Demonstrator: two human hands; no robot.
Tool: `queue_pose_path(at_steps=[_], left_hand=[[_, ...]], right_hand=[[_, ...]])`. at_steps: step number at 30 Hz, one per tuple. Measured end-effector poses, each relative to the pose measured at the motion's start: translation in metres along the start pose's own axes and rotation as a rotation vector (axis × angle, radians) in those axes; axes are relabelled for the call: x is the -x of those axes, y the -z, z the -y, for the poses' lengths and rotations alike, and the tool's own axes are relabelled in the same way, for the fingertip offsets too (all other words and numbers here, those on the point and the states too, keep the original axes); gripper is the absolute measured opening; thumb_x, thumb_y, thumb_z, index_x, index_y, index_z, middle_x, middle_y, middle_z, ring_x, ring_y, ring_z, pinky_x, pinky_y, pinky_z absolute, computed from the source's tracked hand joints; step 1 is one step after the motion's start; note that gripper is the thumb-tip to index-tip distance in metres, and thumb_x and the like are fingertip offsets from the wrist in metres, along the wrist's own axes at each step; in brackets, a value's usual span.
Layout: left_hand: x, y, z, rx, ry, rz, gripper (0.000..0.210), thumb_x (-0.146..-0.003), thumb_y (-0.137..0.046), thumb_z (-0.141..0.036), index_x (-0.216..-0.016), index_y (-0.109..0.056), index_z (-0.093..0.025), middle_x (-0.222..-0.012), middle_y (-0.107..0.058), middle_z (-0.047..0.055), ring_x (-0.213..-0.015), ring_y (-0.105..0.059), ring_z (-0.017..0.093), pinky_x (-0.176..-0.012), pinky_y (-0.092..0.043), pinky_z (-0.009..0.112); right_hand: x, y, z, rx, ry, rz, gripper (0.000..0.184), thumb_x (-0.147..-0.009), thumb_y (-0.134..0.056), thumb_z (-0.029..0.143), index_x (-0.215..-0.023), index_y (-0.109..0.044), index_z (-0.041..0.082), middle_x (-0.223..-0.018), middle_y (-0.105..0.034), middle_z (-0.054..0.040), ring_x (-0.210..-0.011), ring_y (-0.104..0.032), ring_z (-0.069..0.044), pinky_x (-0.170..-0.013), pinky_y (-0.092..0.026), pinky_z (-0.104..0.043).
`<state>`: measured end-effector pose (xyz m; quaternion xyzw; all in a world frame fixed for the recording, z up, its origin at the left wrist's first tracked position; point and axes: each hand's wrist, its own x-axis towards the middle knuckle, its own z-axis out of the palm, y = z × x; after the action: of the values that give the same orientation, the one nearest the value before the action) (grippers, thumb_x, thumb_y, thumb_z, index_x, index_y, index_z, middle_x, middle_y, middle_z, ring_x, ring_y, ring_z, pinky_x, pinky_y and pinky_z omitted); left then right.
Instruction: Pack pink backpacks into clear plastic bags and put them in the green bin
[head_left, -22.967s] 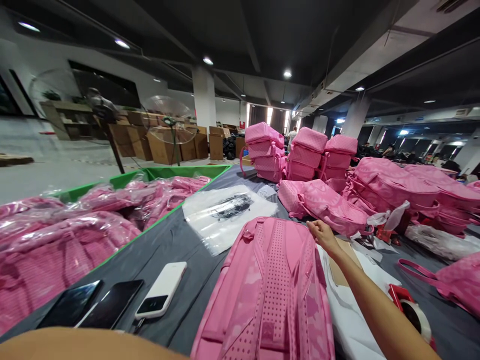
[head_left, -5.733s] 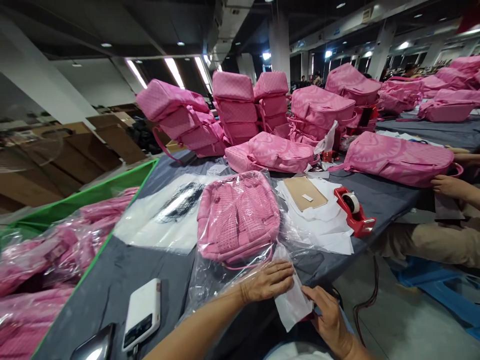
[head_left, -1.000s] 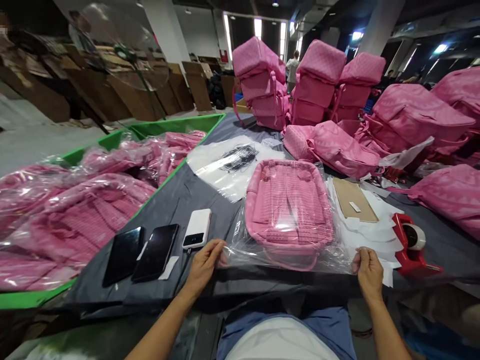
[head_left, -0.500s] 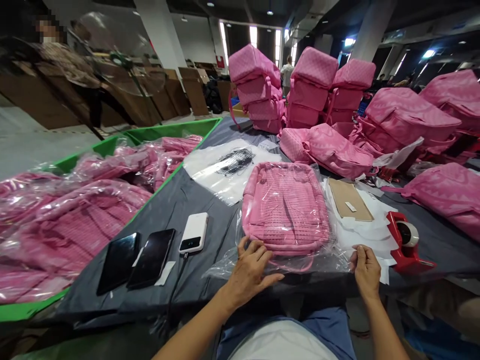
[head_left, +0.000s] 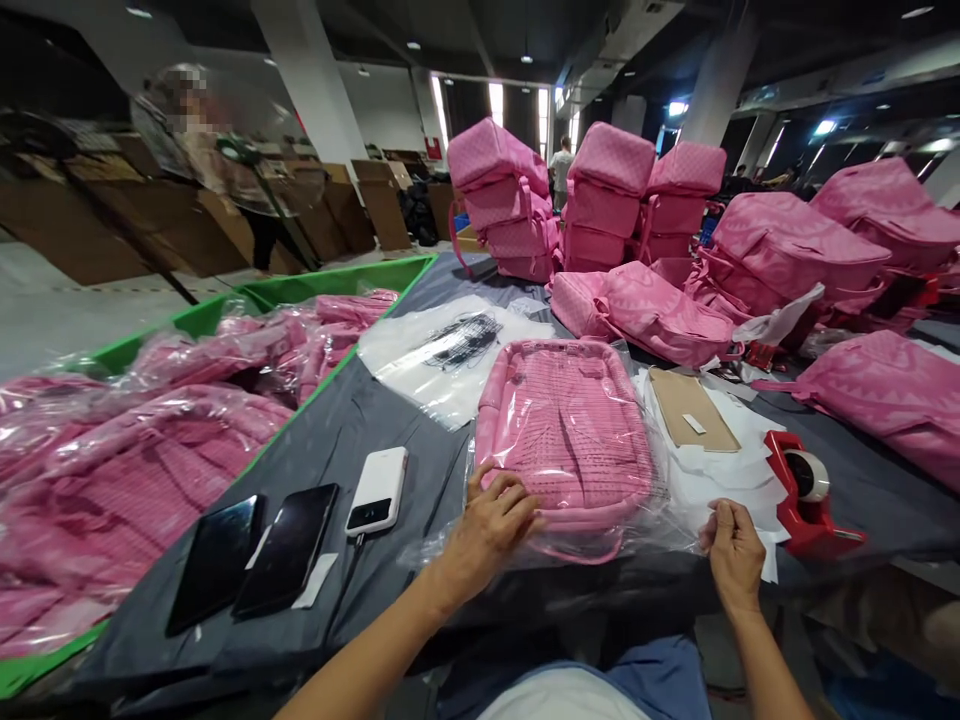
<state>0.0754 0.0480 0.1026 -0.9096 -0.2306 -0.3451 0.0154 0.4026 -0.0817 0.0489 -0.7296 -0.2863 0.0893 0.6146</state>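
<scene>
A pink backpack [head_left: 562, 430] lies flat in front of me, inside a clear plastic bag [head_left: 660, 490] with loose film spreading past its lower edge. My left hand [head_left: 491, 525] rests on the near left corner of the bagged backpack, its fingers bent but somewhat apart over the film. At the near right, my right hand [head_left: 733, 550] pinches the edge of the plastic bag between thumb and fingers. Just right of that hand stands a red tape dispenser [head_left: 810, 500] with a roll of tape.
On the left, a green-rimmed bin [head_left: 330, 385] holds several bagged pink backpacks. A white power bank [head_left: 379, 490] and two dark phones [head_left: 289, 550] lie on the dark tablecloth [head_left: 427, 470]. White sheets, brown cardboard [head_left: 694, 410] and stacked pink backpacks [head_left: 499, 200] sit beyond.
My left hand's thumb has drawn in toward its fingers. The right hand keeps its pinch on the bag edge. The view has tilted slightly; a person in the background has moved right.
</scene>
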Motion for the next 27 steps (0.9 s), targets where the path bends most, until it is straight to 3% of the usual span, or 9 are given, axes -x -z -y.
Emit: queue_pose_path(at_steps=[3,5,10,12,15,18,22,24,27], left_hand=[[0.016,0.016,-0.005,0.148,0.068,0.182,0.059,-0.086,-0.072,-0.062,-0.129,-0.061,-0.023,-0.103,-0.074,0.006,-0.1,-0.063,0.026,-0.114,-0.028,0.052],[0.034,0.031,-0.004,0.2,0.082,0.27,0.076,-0.077,-0.073,-0.074,-0.132,-0.06,-0.023,-0.102,-0.074,0.006,-0.1,-0.064,0.027,-0.115,-0.027,0.054],[0.103,0.065,0.021,0.161,0.154,0.37,0.072,-0.074,-0.078,-0.069,-0.131,-0.062,-0.028,-0.108,-0.075,0.004,-0.107,-0.066,0.028,-0.117,-0.03,0.053],[0.129,0.069,0.027,0.167,0.21,0.325,0.045,-0.085,-0.077,-0.052,-0.123,-0.066,-0.031,-0.11,-0.076,0.002,-0.108,-0.067,0.026,-0.114,-0.036,0.048],[0.152,0.062,0.021,0.306,0.361,0.097,0.012,-0.096,-0.067,-0.035,-0.105,-0.071,-0.029,-0.099,-0.077,0.001,-0.103,-0.069,0.022,-0.106,-0.046,0.041],[0.153,0.046,0.012,0.475,0.625,-0.152,0.023,-0.096,-0.064,-0.045,-0.089,-0.068,-0.023,-0.086,-0.073,0.003,-0.092,-0.07,0.022,-0.09,-0.056,0.035],[0.143,0.032,0.017,0.451,0.899,-0.192,0.033,-0.095,-0.061,-0.053,-0.087,-0.065,-0.021,-0.078,-0.07,0.001,-0.072,-0.068,0.019,-0.067,-0.056,0.029],[0.134,0.028,0.022,0.246,0.851,-0.194,0.031,-0.099,-0.054,-0.049,-0.092,-0.066,-0.022,-0.083,-0.073,0.003,-0.074,-0.069,0.02,-0.069,-0.055,0.032],[0.11,0.022,0.016,-0.13,0.583,-0.261,0.024,-0.104,-0.046,-0.033,-0.108,-0.067,-0.022,-0.104,-0.077,0.007,-0.094,-0.071,0.025,-0.094,-0.048,0.045]], right_hand=[[-0.001,0.0,-0.004,-0.014,-0.017,0.012,0.068,-0.075,-0.055,0.09,-0.086,-0.058,0.023,-0.054,-0.048,0.0071,-0.041,-0.049,-0.013,-0.038,-0.038,-0.026],[-0.002,0.001,-0.006,-0.012,-0.025,0.01,0.068,-0.075,-0.056,0.089,-0.086,-0.059,0.023,-0.056,-0.049,0.0068,-0.042,-0.05,-0.013,-0.038,-0.039,-0.025],[-0.004,0.003,-0.009,0.003,-0.013,0.019,0.066,-0.078,-0.056,0.087,-0.088,-0.059,0.022,-0.058,-0.05,0.0062,-0.043,-0.052,-0.012,-0.039,-0.041,-0.025],[-0.003,0.002,-0.01,-0.002,-0.013,0.033,0.065,-0.079,-0.055,0.087,-0.088,-0.059,0.022,-0.058,-0.049,0.0064,-0.042,-0.051,-0.012,-0.038,-0.04,-0.025],[-0.003,0.0,-0.008,0.006,-0.014,0.024,0.069,-0.076,-0.055,0.089,-0.087,-0.059,0.021,-0.057,-0.049,0.0061,-0.042,-0.049,-0.012,-0.038,-0.039,-0.025],[-0.003,0.0,-0.006,0.013,-0.013,-0.003,0.071,-0.074,-0.056,0.091,-0.087,-0.059,0.021,-0.059,-0.051,0.0055,-0.044,-0.051,-0.012,-0.039,-0.042,-0.025],[-0.002,0.001,-0.006,-0.005,-0.012,0.012,0.066,-0.077,-0.057,0.087,-0.088,-0.059,0.021,-0.058,-0.049,0.0065,-0.044,-0.051,-0.012,-0.039,-0.043,-0.024],[-0.001,-0.001,-0.006,-0.025,-0.007,0.033,0.064,-0.079,-0.058,0.084,-0.087,-0.059,0.021,-0.056,-0.047,0.0076,-0.041,-0.047,-0.01,-0.037,-0.038,-0.022],[0.0,-0.004,-0.007,-0.055,0.011,0.023,0.063,-0.08,-0.058,0.083,-0.087,-0.059,0.021,-0.056,-0.045,0.0083,-0.04,-0.045,-0.009,-0.036,-0.034,-0.021]])
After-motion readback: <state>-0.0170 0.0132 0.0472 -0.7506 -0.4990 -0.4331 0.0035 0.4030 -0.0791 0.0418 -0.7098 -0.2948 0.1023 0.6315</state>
